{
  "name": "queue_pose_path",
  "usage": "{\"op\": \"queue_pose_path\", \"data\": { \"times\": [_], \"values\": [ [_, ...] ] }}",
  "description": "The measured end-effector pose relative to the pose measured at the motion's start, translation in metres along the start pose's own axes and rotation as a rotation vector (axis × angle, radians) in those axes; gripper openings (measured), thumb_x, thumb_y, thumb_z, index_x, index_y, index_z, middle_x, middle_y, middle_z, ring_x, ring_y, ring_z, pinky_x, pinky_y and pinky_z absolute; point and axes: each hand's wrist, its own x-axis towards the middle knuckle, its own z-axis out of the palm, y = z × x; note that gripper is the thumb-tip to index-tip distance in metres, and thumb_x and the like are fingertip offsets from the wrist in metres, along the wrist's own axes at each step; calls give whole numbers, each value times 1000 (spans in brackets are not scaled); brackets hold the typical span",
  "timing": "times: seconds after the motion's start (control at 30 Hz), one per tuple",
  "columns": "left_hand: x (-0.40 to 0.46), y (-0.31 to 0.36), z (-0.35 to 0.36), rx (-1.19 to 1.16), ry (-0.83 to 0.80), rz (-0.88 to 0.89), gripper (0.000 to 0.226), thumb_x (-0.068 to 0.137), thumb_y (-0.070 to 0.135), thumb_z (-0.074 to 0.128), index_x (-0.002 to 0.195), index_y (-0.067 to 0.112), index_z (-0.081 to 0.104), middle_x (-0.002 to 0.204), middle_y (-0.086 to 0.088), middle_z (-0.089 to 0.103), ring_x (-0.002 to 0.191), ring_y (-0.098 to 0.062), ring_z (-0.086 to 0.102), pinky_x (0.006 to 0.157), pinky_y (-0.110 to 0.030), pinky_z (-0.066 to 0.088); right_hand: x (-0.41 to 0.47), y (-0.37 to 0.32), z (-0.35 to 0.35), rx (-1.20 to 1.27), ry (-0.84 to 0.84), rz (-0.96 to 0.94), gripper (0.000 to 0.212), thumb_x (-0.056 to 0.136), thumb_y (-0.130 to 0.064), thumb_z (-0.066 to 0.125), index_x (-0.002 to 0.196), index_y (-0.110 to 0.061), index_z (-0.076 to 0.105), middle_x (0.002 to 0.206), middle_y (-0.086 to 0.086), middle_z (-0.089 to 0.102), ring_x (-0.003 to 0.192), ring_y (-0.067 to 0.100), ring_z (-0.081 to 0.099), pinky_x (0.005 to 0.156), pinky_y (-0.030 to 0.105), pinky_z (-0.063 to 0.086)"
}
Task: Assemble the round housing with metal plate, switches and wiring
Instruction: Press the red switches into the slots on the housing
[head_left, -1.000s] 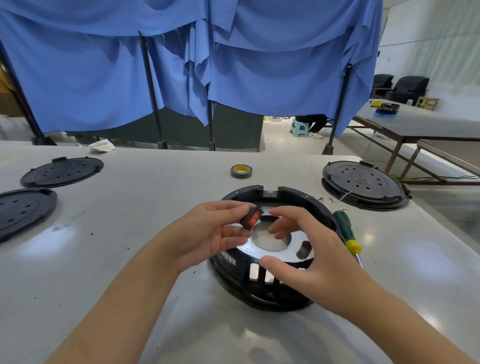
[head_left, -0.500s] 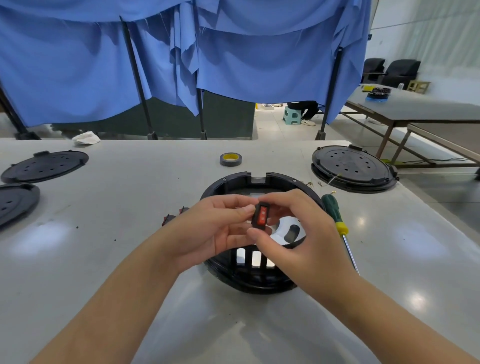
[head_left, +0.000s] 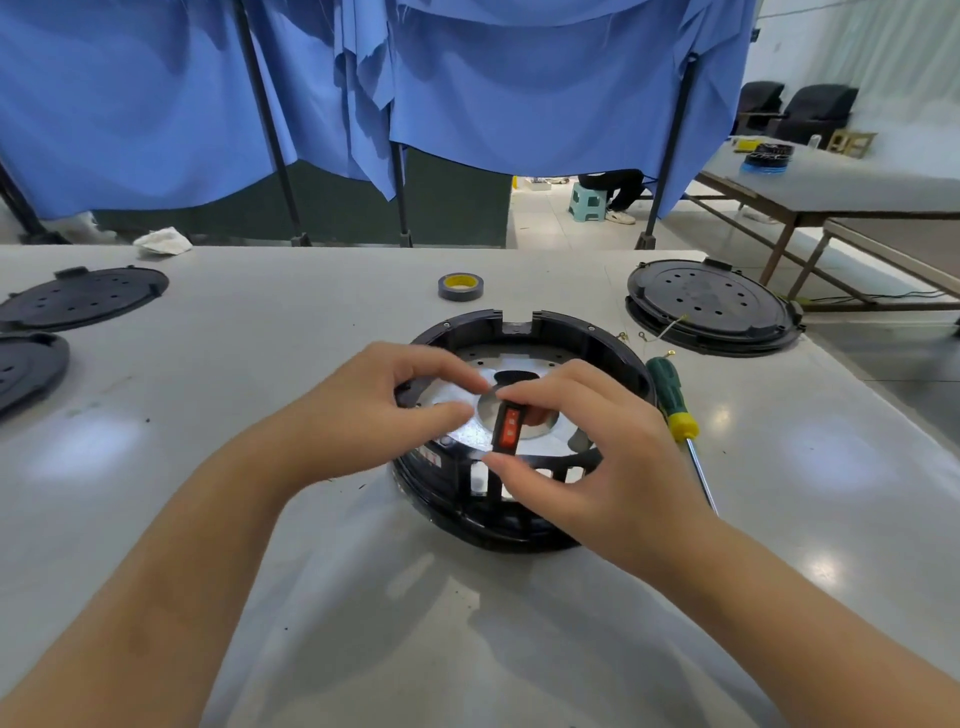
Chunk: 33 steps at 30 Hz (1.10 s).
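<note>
The round black housing (head_left: 561, 332) lies on the white table in front of me, with a shiny metal plate (head_left: 457, 400) with a round hole seated inside it. My right hand (head_left: 597, 452) pinches a black rocker switch with a red face (head_left: 508, 428) between thumb and fingers, upright above the housing's near wall. My left hand (head_left: 384, 410) hovers just left of the switch over the plate, thumb and forefinger nearly closed and empty. The near-left part of the housing is hidden by my hands.
A green-and-yellow screwdriver (head_left: 675, 405) lies right of the housing. Small ring-terminal wires (head_left: 654, 332) lie beside a black round cover (head_left: 711, 306) at the back right. A tape roll (head_left: 461, 286) sits behind the housing. Two black covers (head_left: 83, 296) rest at the left.
The switch passed from being held by both hands to my right hand alone. My left hand let go and drew slightly left. The metal plate shows more.
</note>
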Motion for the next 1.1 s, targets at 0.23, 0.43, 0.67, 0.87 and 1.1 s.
{"op": "queue_pose_path", "data": {
  "times": [0.23, 0.43, 0.67, 0.87, 1.1],
  "values": [
    [-2, -11, -9, 68, -320, -54, 48, 67, 40, 71, 111, 57, 61, 112, 31, 61, 125, 4, 47, 109, -38, 38, -5, 0, 7, 83, -111, -23, 35, 71, -25, 82, 102, -15, 70, 100, -3, 62, 92, 11, 61, 78, 30, 50],
    [0, -13, -3, 195, -379, 30, 36, 63, 56, 68, 98, 60, 61, 110, 19, 62, 122, -1, 46, 119, -41, 15, -7, -3, 7, 92, -171, -94, 34, 72, -30, 80, 100, -14, 69, 95, -4, 63, 87, 12, 61, 71, 32, 50],
    [0, -14, -3, 175, -381, 33, 35, 62, 59, 69, 96, 56, 62, 104, 16, 62, 121, -4, 43, 115, -43, 26, -8, -1, 10, -39, -224, -130, 31, 72, -27, 80, 98, -12, 69, 101, -2, 63, 93, 16, 61, 73, 35, 50],
    [0, -14, -2, 164, -370, 44, 36, 60, 60, 69, 95, 56, 63, 100, 17, 64, 125, -3, 39, 117, -41, 21, -9, 2, 12, -74, -243, -154, 29, 73, -25, 79, 97, -11, 70, 101, -1, 63, 91, 18, 62, 68, 38, 51],
    [0, -15, -3, 170, -380, 32, 38, 60, 62, 69, 96, 54, 63, 103, 15, 63, 123, -5, 43, 117, -43, 22, -9, 3, 13, -106, -250, -149, 30, 75, -29, 78, 98, -12, 70, 102, 0, 63, 89, 19, 61, 65, 39, 51]
  ]
}}
